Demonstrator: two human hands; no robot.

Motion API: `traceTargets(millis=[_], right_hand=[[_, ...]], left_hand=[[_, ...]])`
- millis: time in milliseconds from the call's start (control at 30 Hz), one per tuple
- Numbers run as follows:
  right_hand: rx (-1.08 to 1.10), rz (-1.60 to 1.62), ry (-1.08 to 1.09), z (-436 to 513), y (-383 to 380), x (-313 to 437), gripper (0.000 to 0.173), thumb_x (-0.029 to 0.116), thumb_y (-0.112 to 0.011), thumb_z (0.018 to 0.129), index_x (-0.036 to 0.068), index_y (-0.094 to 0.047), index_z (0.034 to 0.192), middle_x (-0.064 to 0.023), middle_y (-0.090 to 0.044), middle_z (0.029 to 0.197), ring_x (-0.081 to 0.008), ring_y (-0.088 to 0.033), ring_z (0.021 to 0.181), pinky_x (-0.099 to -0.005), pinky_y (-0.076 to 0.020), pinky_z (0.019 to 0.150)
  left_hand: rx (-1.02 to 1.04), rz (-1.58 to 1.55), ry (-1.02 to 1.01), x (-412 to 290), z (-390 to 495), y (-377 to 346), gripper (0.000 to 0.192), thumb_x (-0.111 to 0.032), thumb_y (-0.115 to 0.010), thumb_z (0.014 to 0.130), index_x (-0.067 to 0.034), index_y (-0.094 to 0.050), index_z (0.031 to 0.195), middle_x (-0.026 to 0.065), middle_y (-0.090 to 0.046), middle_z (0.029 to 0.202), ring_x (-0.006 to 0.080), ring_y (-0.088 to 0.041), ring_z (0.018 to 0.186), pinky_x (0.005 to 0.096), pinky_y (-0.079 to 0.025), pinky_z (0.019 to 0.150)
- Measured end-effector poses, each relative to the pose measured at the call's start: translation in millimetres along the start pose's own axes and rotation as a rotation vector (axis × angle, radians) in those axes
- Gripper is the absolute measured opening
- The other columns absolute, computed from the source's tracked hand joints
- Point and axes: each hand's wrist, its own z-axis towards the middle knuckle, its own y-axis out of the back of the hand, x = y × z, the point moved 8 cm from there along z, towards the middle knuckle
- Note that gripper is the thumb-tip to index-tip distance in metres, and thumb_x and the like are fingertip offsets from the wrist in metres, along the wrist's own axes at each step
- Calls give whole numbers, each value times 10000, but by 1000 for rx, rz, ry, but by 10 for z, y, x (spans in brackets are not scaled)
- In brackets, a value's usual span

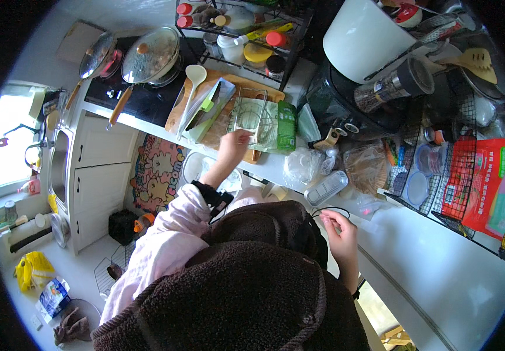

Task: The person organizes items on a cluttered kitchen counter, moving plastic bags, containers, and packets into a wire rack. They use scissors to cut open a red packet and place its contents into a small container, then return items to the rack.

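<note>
My left hand (235, 141) pinches the pale end of a thin wire rack (265, 115) at the near side of a wooden cutting board (221, 81). Beneath the wires lies a green and clear plastic food bag (286, 125). Left of it on the board are a black-bladed utensil with a light green clip (207, 105) on a plastic packet, and a cream ladle (196, 75). My right hand (341, 230) hovers by the counter edge, fingers loosely curled and apart, nothing visible in them. A thin black cord (332, 208) loops just behind its fingertips.
Two lidded pans (149, 55) stand on the black hob, handles jutting over the counter edge. A black wire spice rack (243, 33) is behind the board. To the right are a black appliance (344, 105), a clear plastic tray (326, 188) and black wire baskets (437, 193).
</note>
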Motion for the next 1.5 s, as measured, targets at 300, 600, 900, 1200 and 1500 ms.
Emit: traceTargets(millis=[300,600,900,1200,1500], right_hand=[[63,-21,12,107,-108,80,189,87,-619,933,-24,-673,1075,-148,-729,968,-210,-702,848,-320,-536,782],[408,-115,96,596,-824,36,188,105,-622,941,-15,-670,1076,-157,-726,939,-227,-707,812,-316,-544,743],[420,534,-410,1764,-2158,-452,620,71,-598,948,-23,-275,1468,-223,-549,1247,-249,-671,929,-341,-575,778],[430,690,-567,2002,-2612,-519,420,312,-659,938,41,-515,1224,-130,-637,1069,-269,-681,878,-405,-565,774],[362,1062,-690,2203,-2694,-605,273,290,-638,923,24,-596,969,-116,-653,833,-233,-664,696,-371,-569,662]], left_hand=[[-490,-746,513,1241,-476,339,147,-118,-613,950,-8,-617,1048,84,-638,1008,176,-645,894,321,-584,692],[-358,-798,715,1540,-748,-6,178,-44,-582,932,-19,-612,1106,77,-657,1002,179,-655,887,332,-583,732],[-190,-945,916,1392,-670,-140,217,-56,-558,919,-62,-604,1131,40,-681,1018,159,-621,919,326,-486,831],[-88,-1161,787,1044,-530,-227,116,-99,-588,928,-73,-575,1041,28,-649,882,144,-631,793,328,-526,768],[-123,-1003,824,1279,-342,-273,147,-195,-679,907,-77,-594,885,-8,-595,728,117,-584,657,282,-498,606]])
